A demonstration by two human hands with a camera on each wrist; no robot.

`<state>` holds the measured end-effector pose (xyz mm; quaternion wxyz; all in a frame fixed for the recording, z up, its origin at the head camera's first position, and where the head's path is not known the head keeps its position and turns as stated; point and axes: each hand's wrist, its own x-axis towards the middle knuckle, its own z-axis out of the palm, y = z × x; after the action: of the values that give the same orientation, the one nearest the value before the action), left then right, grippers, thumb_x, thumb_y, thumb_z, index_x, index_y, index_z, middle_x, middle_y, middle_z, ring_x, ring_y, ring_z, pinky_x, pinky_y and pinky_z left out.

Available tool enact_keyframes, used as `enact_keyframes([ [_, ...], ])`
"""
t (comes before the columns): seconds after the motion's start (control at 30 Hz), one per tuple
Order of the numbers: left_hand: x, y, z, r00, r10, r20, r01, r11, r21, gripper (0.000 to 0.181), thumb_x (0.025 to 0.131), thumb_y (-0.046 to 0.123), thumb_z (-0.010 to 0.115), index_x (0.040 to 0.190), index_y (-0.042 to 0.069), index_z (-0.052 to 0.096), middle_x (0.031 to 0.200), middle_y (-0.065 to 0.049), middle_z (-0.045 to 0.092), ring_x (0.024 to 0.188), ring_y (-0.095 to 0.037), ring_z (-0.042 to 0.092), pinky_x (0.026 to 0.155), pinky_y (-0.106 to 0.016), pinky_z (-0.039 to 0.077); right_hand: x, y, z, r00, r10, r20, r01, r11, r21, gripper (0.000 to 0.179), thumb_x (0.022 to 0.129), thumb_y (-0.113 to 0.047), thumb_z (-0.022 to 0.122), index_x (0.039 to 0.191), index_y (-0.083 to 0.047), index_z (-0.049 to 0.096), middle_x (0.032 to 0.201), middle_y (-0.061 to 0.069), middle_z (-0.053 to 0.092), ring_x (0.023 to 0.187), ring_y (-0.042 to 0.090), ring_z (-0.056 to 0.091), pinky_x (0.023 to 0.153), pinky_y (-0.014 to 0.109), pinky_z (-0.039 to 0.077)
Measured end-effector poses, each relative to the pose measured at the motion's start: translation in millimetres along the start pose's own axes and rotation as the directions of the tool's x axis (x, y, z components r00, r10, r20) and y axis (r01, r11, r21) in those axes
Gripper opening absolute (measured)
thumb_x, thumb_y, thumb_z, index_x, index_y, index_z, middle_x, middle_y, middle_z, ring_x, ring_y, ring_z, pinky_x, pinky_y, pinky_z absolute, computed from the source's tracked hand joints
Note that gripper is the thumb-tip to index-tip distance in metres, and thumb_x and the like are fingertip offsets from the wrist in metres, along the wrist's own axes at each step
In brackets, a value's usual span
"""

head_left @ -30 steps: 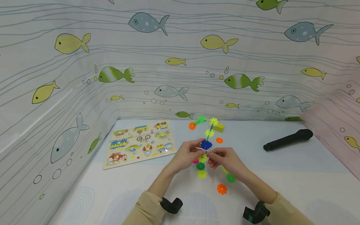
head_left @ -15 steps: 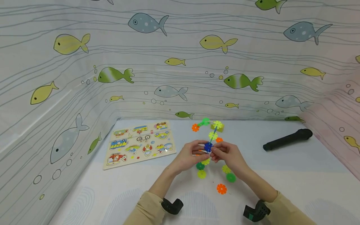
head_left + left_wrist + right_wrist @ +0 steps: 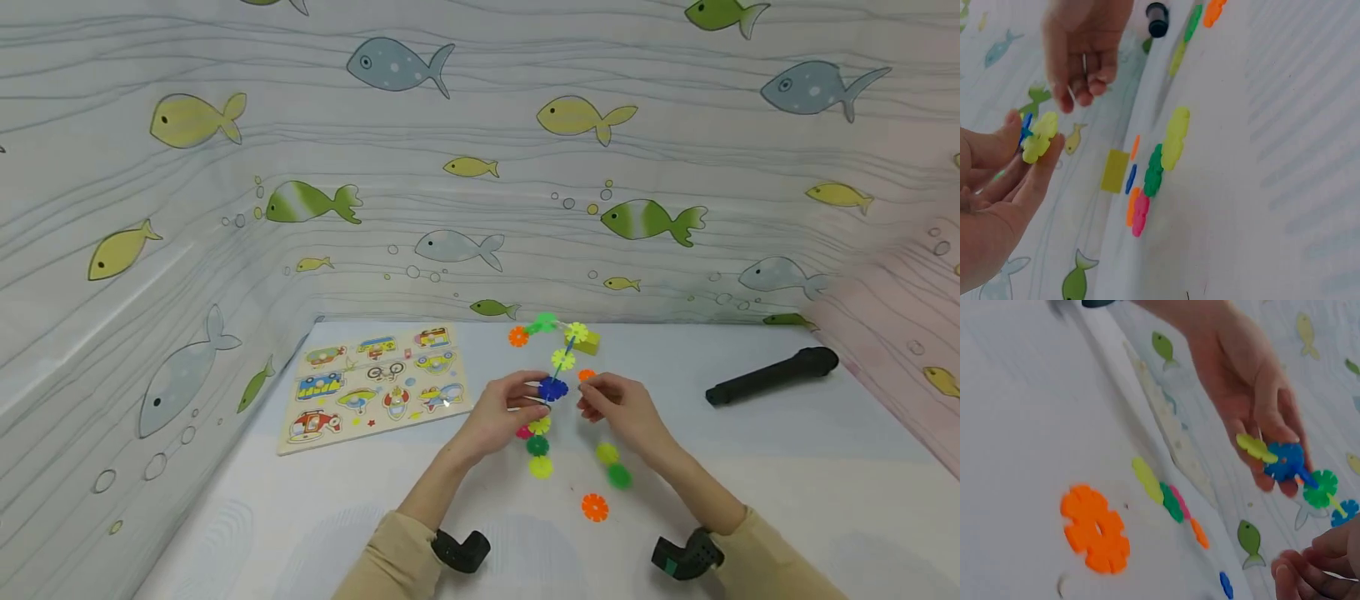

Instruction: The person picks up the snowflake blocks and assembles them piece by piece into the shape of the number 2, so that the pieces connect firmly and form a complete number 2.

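My left hand [image 3: 498, 421] pinches a chain of interlocking plastic flower discs near its lower end, beside a blue disc [image 3: 553, 389]. From there the chain rises through yellow discs [image 3: 563, 359] and bends left to a green disc [image 3: 545, 322] and an orange one [image 3: 518, 336]. A yellow disc [image 3: 1040, 139] shows between thumb and fingers in the left wrist view. Just right of the chain, apart from it, my right hand [image 3: 626, 417] hovers with loosely curled fingers. Nothing shows in its fingers in either wrist view.
Loose discs lie on the table: orange [image 3: 595, 507], green [image 3: 618, 477], yellow [image 3: 541, 467], dark green [image 3: 537, 446] and several more. A wooden picture puzzle [image 3: 420, 423] lies left, a black microphone [image 3: 772, 377] right. Behind the chain stands a yellow block [image 3: 589, 343].
Half a second ago my right fingers were at the blue disc; now they have drawn away to the right. The chain stays in my left hand, having shifted slightly right, then back left.
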<state>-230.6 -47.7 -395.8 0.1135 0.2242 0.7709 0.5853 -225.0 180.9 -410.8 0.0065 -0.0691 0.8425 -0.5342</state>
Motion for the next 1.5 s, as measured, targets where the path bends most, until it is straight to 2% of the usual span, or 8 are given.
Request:
enact_keyframes([
  [0.1, 0.4, -1.7, 0.2, 1.000, -0.015, 0.001, 0.015, 1.000, -0.007, 0.045, 0.097, 0.011, 0.065, 0.140, 0.011, 0.056, 0.128, -0.015, 0.066, 0.114, -0.028, 0.066, 0.094, -0.032, 0.056, 13.2, 15.7, -8.2, 0.998, -0.012, -0.067, 0.000, 0.984, -0.177, 0.028, 0.100, -0.019, 0.061, 0.119, 0.001, 0.066, 0.107, 0.015, 0.072, 0.094, 0.028, 0.068, 0.082, 0.031, 0.057],
  [0.17, 0.4, -1.8, -0.1, 1.000, -0.023, -0.002, 0.023, 1.000, -0.006, 0.045, 0.097, 0.011, 0.065, 0.140, 0.012, 0.056, 0.127, -0.014, 0.066, 0.114, -0.027, 0.066, 0.093, -0.031, 0.056, 23.7, 25.4, -11.6, 0.996, 0.002, -0.095, -0.024, 0.972, -0.233, 0.026, 0.098, -0.016, 0.063, 0.119, 0.000, 0.066, 0.110, 0.015, 0.071, 0.097, 0.028, 0.066, 0.084, 0.036, 0.056],
  [0.33, 0.4, -2.3, -0.9, 0.999, -0.033, -0.011, 0.033, 0.999, 0.000, 0.045, 0.097, 0.012, 0.065, 0.140, 0.012, 0.056, 0.126, -0.014, 0.067, 0.112, -0.025, 0.066, 0.092, -0.030, 0.056, 47.9, 42.7, -11.1, 0.990, 0.077, -0.115, -0.107, 0.954, -0.279, 0.032, 0.094, -0.014, 0.067, 0.122, 0.001, 0.064, 0.113, 0.018, 0.065, 0.100, 0.030, 0.059, 0.084, 0.039, 0.055],
  [0.67, 0.0, 2.5, -0.8, 1.000, -0.020, -0.016, 0.019, 1.000, -0.011, 0.045, 0.096, 0.010, 0.065, 0.140, 0.011, 0.056, 0.126, -0.016, 0.066, 0.113, -0.029, 0.066, 0.093, -0.032, 0.056, 71.3, 55.3, -7.6, 0.993, 0.092, -0.079, -0.116, 0.910, -0.398, 0.034, 0.093, -0.021, 0.070, 0.119, 0.000, 0.066, 0.109, 0.019, 0.059, 0.098, 0.032, 0.053, 0.088, 0.044, 0.051],
  [0.97, -1.9, 3.4, -1.6, 1.000, -0.015, -0.009, 0.015, 1.000, -0.007, 0.044, 0.097, 0.009, 0.065, 0.140, 0.010, 0.056, 0.125, -0.015, 0.067, 0.112, -0.028, 0.066, 0.093, -0.032, 0.056, 49.7, 48.2, -12.5, 0.996, 0.087, -0.029, -0.091, 0.946, -0.310, 0.027, 0.089, -0.014, 0.074, 0.108, 0.000, 0.063, 0.096, 0.012, 0.063, 0.085, 0.024, 0.055, 0.072, 0.030, 0.048],
  [1.17, -1.1, 2.9, -1.7, 1.000, -0.019, -0.022, 0.019, 1.000, 0.014, 0.044, 0.097, 0.009, 0.065, 0.140, 0.013, 0.056, 0.126, -0.014, 0.067, 0.112, -0.027, 0.067, 0.094, -0.033, 0.056, 20.0, 23.9, -4.2, 0.994, 0.069, 0.084, -0.058, 0.991, -0.119, 0.023, 0.093, -0.012, 0.069, 0.113, -0.001, 0.068, 0.096, 0.009, 0.070, 0.082, 0.022, 0.062, 0.072, 0.031, 0.055],
  [1.3, -0.1, 2.4, -0.5, 1.000, -0.017, -0.019, 0.018, 1.000, 0.016, 0.044, 0.097, 0.009, 0.064, 0.140, 0.013, 0.056, 0.125, -0.013, 0.067, 0.113, -0.027, 0.067, 0.094, -0.033, 0.055, 7.2, 11.7, 3.8, 0.979, 0.061, 0.194, -0.069, 0.997, 0.035, 0.019, 0.097, -0.010, 0.064, 0.111, 0.002, 0.067, 0.094, 0.014, 0.072, 0.082, 0.024, 0.067, 0.078, 0.034, 0.058],
  [1.5, -1.1, 3.6, 0.9, 1.000, 0.006, -0.026, -0.006, 1.000, 0.007, 0.044, 0.097, 0.007, 0.063, 0.140, 0.012, 0.055, 0.123, -0.013, 0.068, 0.111, -0.027, 0.067, 0.094, -0.033, 0.056, -6.0, 3.2, 14.4, 0.943, -0.004, 0.334, -0.051, 0.986, 0.156, 0.024, 0.099, -0.005, 0.058, 0.119, 0.008, 0.061, 0.092, 0.020, 0.073, 0.083, 0.028, 0.072, 0.081, 0.036, 0.060],
])
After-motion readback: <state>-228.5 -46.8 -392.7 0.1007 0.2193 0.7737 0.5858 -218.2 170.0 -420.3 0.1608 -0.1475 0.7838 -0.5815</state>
